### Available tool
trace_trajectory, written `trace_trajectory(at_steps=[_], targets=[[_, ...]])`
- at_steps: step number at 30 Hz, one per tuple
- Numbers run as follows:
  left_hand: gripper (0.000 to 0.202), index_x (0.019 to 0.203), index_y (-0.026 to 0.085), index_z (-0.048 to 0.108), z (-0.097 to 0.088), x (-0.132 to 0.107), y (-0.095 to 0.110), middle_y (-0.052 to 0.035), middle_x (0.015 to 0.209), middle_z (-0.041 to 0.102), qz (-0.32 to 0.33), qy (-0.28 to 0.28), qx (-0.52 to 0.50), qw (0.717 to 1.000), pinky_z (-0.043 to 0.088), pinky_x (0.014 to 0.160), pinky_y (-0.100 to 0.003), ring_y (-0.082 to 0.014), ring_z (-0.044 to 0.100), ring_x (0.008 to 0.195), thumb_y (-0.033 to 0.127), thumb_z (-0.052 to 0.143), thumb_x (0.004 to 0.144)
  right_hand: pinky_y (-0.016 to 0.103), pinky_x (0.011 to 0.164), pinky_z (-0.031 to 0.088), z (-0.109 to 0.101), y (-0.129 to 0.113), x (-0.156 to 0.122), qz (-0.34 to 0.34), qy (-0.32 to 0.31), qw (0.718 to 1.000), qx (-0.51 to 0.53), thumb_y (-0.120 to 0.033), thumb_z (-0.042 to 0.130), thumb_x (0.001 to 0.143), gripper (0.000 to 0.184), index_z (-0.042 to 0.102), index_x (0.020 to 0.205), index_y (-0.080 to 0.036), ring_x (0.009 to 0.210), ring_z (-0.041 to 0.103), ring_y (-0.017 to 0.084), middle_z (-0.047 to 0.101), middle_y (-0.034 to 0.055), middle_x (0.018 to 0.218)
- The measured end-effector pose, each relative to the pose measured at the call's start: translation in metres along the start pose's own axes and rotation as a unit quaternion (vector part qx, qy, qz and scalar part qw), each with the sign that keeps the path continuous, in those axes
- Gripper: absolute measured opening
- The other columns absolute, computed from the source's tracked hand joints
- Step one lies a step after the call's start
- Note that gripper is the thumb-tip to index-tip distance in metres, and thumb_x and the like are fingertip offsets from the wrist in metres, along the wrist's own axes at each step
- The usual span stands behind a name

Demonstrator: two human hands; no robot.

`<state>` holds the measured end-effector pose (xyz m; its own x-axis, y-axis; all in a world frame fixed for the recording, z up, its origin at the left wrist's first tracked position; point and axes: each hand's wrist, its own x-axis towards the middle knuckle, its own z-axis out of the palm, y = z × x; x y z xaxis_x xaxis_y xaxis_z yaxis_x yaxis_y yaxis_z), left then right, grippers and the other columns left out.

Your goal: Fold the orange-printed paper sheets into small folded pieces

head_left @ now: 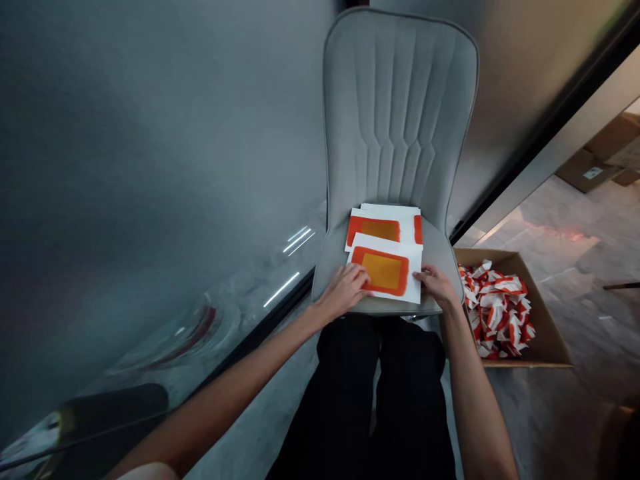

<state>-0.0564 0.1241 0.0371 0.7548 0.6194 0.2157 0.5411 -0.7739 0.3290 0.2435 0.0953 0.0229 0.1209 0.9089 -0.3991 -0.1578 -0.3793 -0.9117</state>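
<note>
A white paper sheet (pixel 385 270) printed with an orange frame around a yellow rectangle lies at the front of a grey chair seat, tilted slightly. My left hand (pixel 347 285) is closed at its lower left, fingertips curled over the printed area. At the right edge, my right hand (pixel 436 284) pinches the same sheet between thumb and fingers. Behind it, partly covered, are more white sheets (pixel 376 230) with similar orange printing, overlapping one another on the seat.
The padded chair back (pixel 400 100) rises behind the sheets. Right of the chair, a cardboard box (pixel 543 320) holds crumpled white-and-orange paper pieces (pixel 500 310). A glossy panel (pixel 175 167) stands close on the left. More cardboard boxes (pixel 590 170) sit at the far right.
</note>
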Motion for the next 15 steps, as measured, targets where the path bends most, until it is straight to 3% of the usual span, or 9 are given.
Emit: trace_trajectory(at_steps=[2, 4, 6, 9, 11, 13, 15], targets=[[0.026, 0.11, 0.022, 0.066, 0.002, -0.003, -0.011, -0.0121, 0.118, 0.067, -0.13, 0.082, -0.047, 0.987, 0.044, 0.1, -0.043, -0.0297, 0.058, 0.113, 0.045, 0.059, 0.101, 0.029, 0.052, 0.057, 0.001, 0.005, 0.001, 0.012, -0.01, 1.0, 0.004, -0.036, 0.085, 0.068, 0.034, 0.066, 0.093, -0.02, 0.065, 0.073, 0.021, 0.078, 0.003, 0.078], [0.033, 0.113, 0.019, 0.063, 0.004, -0.002, -0.024, -0.0132, 0.109, 0.068, -0.293, 0.173, -0.095, 0.936, 0.046, 0.098, -0.043, -0.0284, 0.063, 0.107, 0.048, 0.052, 0.102, 0.032, 0.061, 0.061, 0.002, 0.005, 0.002, 0.007, -0.006, 1.0, 0.014, -0.035, 0.082, 0.069, 0.031, 0.066, 0.092, -0.022, 0.069, 0.074, 0.022, 0.078, 0.0017, 0.08], [0.04, 0.11, 0.016, 0.063, 0.003, 0.005, -0.036, -0.0119, 0.096, 0.07, -0.39, 0.187, -0.164, 0.886, 0.05, 0.09, -0.04, -0.0286, 0.067, 0.1, 0.053, 0.065, 0.093, 0.035, 0.066, 0.063, 0.003, 0.0, 0.002, -0.021, 0.004, 0.999, 0.032, -0.038, 0.081, 0.07, 0.031, 0.064, 0.092, -0.024, 0.069, 0.075, 0.022, 0.078, 0.0002, 0.08], [0.05, 0.1, 0.018, 0.065, -0.008, 0.025, -0.038, -0.0072, 0.083, 0.073, -0.431, 0.102, -0.331, 0.833, 0.052, 0.075, -0.035, -0.0262, 0.071, 0.084, 0.061, 0.079, 0.078, 0.037, 0.068, 0.064, 0.007, -0.016, 0.001, -0.058, 0.002, 0.997, 0.054, -0.044, 0.082, 0.07, 0.037, 0.065, 0.096, -0.024, 0.07, 0.075, 0.022, 0.079, 0.0006, 0.084], [0.053, 0.098, 0.019, 0.069, -0.018, 0.041, -0.03, -0.0092, 0.09, 0.078, -0.433, 0.063, -0.438, 0.785, 0.054, 0.071, -0.034, -0.0253, 0.073, 0.081, 0.063, 0.084, 0.072, 0.035, 0.069, 0.064, 0.009, -0.028, -0.001, -0.069, 0.004, 0.995, 0.07, -0.044, 0.083, 0.069, 0.04, 0.066, 0.099, -0.022, 0.071, 0.075, 0.022, 0.08, 0.0013, 0.086], [0.056, 0.1, 0.018, 0.072, -0.026, 0.055, -0.018, -0.0118, 0.103, 0.079, -0.414, 0.097, -0.508, 0.749, 0.058, 0.078, -0.037, -0.0268, 0.074, 0.09, 0.058, 0.09, 0.065, 0.034, 0.067, 0.064, 0.012, -0.039, -0.005, -0.078, 0.02, 0.993, 0.087, -0.042, 0.084, 0.069, 0.043, 0.066, 0.102, -0.022, 0.071, 0.075, 0.022, 0.08, 0.0015, 0.088], [0.058, 0.104, 0.017, 0.074, -0.03, 0.062, -0.006, -0.0125, 0.112, 0.079, -0.369, 0.143, -0.551, 0.735, 0.059, 0.091, -0.041, -0.0283, 0.074, 0.101, 0.052, 0.093, 0.062, 0.035, 0.067, 0.064, 0.014, -0.046, -0.012, -0.095, 0.029, 0.991, 0.094, -0.043, 0.085, 0.07, 0.047, 0.067, 0.108, -0.022, 0.074, 0.076, 0.023, 0.08, 0.0022, 0.094]])
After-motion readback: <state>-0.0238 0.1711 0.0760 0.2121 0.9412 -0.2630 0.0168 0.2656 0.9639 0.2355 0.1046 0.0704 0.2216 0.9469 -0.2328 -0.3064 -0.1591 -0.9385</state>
